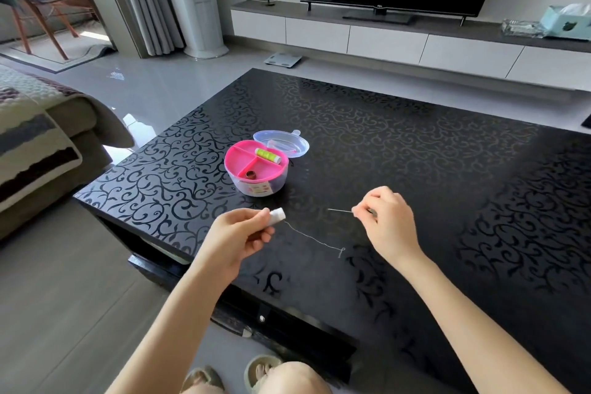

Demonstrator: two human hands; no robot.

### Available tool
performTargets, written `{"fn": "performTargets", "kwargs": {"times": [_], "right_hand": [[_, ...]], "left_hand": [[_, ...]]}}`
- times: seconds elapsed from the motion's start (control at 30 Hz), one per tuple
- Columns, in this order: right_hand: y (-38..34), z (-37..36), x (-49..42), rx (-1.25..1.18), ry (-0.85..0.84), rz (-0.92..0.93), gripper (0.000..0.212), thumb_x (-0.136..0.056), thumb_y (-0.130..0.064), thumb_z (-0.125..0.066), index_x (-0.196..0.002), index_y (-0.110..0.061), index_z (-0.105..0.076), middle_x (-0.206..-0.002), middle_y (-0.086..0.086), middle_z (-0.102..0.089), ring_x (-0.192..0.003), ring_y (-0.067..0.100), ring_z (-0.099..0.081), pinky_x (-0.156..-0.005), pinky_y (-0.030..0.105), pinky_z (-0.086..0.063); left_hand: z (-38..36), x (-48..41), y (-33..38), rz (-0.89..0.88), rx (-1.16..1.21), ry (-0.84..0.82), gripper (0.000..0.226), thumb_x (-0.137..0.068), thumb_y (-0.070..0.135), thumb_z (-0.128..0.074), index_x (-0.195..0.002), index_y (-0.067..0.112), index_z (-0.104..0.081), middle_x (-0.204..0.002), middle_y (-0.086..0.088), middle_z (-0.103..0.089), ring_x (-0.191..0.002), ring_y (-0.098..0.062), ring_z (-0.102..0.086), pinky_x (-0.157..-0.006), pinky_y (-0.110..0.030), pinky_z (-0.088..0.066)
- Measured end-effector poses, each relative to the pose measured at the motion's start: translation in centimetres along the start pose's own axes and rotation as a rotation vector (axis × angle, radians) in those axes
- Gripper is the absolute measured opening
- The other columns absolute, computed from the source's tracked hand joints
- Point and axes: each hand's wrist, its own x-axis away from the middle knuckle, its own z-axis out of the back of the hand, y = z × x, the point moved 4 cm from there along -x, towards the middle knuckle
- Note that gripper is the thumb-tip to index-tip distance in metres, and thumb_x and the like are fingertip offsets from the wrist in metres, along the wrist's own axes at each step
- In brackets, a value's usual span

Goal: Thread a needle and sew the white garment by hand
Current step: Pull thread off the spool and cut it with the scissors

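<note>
My left hand (238, 235) holds a small white thread spool (277, 215) above the near left part of the black table. A loose length of white thread (315, 238) trails from the spool to the right and ends in a small curl. My right hand (385, 221) pinches a thin silver needle (339, 210) that points left, toward the spool. The two hands are apart, with the thread hanging between them. No white garment is in view.
A round pink sewing box (256, 169) stands behind my hands, with a green spool (268, 155) and a ring-like thimble (249, 174) in its tray. Its clear lid (283, 142) lies just behind. The black patterned table (415, 144) spreads right. A sofa (41, 137) is at left.
</note>
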Motion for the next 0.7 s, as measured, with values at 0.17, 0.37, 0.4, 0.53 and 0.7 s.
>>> {"fn": "performTargets", "kwargs": {"times": [0.17,0.37,0.4,0.53,0.7], "right_hand": [[1.3,-5.7,-1.0,0.207,-0.134,0.032,0.008,-0.071,-0.012,-0.080,-0.066,-0.014,-0.074,-0.083,0.005,-0.067,-0.075,0.036,-0.059,-0.067,0.039,-0.037],[-6.3,-3.8,0.1,-0.524,-0.421,-0.067,0.029,-0.098,-0.012,-0.047,-0.123,-0.012,-0.062,-0.123,0.000,-0.063,-0.117,0.011,-0.055,-0.103,0.022,-0.038],[-8.1,-3.5,0.8,-0.771,-0.582,-0.152,0.032,-0.101,-0.014,-0.041,-0.129,-0.012,-0.057,-0.122,0.001,-0.063,-0.115,0.009,-0.056,-0.101,0.023,-0.042],[-10.4,-1.6,3.0,-0.904,-0.690,-0.223,0.028,-0.103,-0.021,-0.040,-0.116,-0.008,-0.061,-0.065,0.005,-0.054,-0.056,0.011,-0.046,-0.051,0.025,-0.037],[-8.6,2.8,3.3,-0.780,-0.553,-0.193,0.027,-0.098,-0.016,-0.051,-0.078,-0.016,-0.069,-0.051,-0.007,-0.031,-0.050,0.009,-0.025,-0.051,0.026,-0.021]], "left_hand": [[-0.6,0.4,0.8,0.034,0.078,-0.153,0.016,-0.091,0.015,-0.059,-0.084,0.001,-0.065,-0.071,-0.008,-0.068,-0.058,-0.010,-0.060,-0.049,-0.014,-0.046],[-1.8,0.5,1.5,0.070,0.131,-0.289,0.016,-0.092,0.014,-0.056,-0.086,0.001,-0.064,-0.079,-0.010,-0.068,-0.062,-0.011,-0.062,-0.052,-0.016,-0.048],[-2.0,0.5,1.6,0.068,0.143,-0.304,0.017,-0.093,0.013,-0.054,-0.088,0.000,-0.063,-0.079,-0.010,-0.067,-0.062,-0.012,-0.061,-0.051,-0.016,-0.049],[-1.8,0.5,2.3,0.081,0.293,-0.291,0.023,-0.099,0.012,-0.040,-0.093,0.005,-0.061,-0.070,-0.007,-0.055,-0.052,-0.011,-0.050,-0.044,-0.017,-0.042],[-1.2,2.0,1.7,0.191,0.462,-0.312,0.023,-0.080,0.019,-0.058,-0.073,0.007,-0.077,-0.065,-0.008,-0.060,-0.052,-0.010,-0.056,-0.043,-0.015,-0.045]]}}
